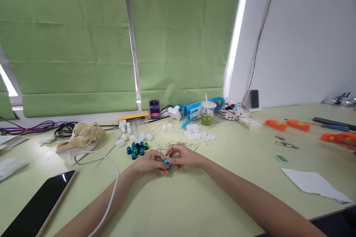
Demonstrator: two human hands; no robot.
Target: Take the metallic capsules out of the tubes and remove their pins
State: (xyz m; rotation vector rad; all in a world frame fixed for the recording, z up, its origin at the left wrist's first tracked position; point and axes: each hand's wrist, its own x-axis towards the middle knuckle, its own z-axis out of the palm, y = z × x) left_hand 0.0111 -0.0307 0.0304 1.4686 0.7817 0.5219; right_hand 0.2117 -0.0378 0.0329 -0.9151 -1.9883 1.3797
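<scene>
Between the fingertips of both hands is a small shiny blue piece (167, 162), mostly covered by the fingers. My left hand (151, 162) pinches it from the left, thumb and fingers closed. From the other side my right hand (182, 156) grips it too, its fingers bent. Just left of my left hand stands a cluster of small metallic blue and green knob-like pieces with black bases (136, 149). Thin metal pins (187, 145) lie scattered beyond my hands. Farther back are several white round caps (196, 132).
A clear cup with green drink (207, 114) stands at the back. To the left lie a tablet (41, 203), a beige cloth bag (83, 139) and a white cable (115, 189). Orange tools (299, 125), scissors (287, 144) and white paper (314, 185) are on the right.
</scene>
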